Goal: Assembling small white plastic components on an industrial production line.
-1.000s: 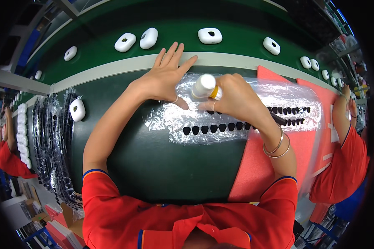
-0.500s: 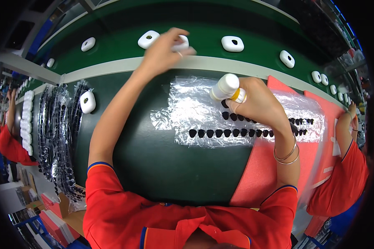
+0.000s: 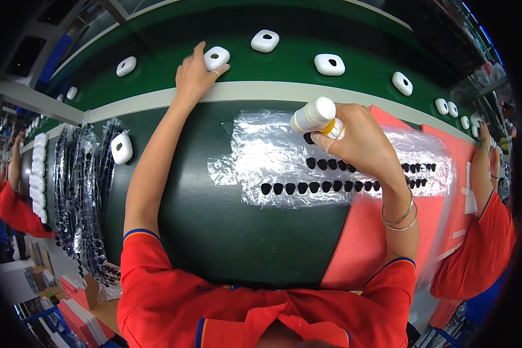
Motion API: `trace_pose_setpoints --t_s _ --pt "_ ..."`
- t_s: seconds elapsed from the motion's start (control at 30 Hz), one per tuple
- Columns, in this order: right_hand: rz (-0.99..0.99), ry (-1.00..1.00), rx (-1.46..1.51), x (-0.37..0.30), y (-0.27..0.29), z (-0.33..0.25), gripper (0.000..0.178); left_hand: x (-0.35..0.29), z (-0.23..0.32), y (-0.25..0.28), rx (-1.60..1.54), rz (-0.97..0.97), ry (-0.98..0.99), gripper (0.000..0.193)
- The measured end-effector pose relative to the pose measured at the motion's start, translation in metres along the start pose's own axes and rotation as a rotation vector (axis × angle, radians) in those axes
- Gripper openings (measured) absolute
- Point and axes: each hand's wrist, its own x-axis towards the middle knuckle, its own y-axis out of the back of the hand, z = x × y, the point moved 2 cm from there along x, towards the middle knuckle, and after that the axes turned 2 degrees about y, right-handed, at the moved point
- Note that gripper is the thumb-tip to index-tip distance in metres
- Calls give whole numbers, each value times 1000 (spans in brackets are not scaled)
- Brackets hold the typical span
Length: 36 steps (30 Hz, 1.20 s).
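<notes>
This looks like a factory assembly line: matching white cases (image 3: 264,44) sit spaced along a long green belt (image 3: 298,58) beside the bench (image 3: 238,243), with one co-worker (image 3: 18,204) at left and another co-worker (image 3: 475,249) at right, both in red shirts.

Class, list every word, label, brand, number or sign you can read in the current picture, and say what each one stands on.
No text can be read anywhere in the picture.
White bottle in the right hand: no legible wording.
White case at the left hand: none legible.
White strips at right: too small and blurred to tell.
</notes>
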Motion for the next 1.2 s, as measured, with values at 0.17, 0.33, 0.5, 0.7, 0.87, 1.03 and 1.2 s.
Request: trace_pose_setpoints --t_s 0.17,0.33,0.5,0.7,0.87,1.03,1.2 --pt "74 26 96 -1 1 0 26 -1 28 18 -788 -368 142 61" --pt "280 48 199 -6 14 -4 26 -34 116 55 -1458 -776 207 53" --pt "349 77 215 -6 13 -4 27 -51 140 79 -1563 -965 276 55" --pt "274 84 137 -6 11 -2 29 -49 140 83 -1581 -1003 261 54" --pt "300 87 100 -6 9 -3 36 -47 138 82 -1566 -983 271 49" --pt "517 369 319 -7 14 -16 36 -42 130 79 -1527 -938 283 43" --pt "186 122 127 -4 0 -14 34 -47 123 67 -1642 -976 299 43"
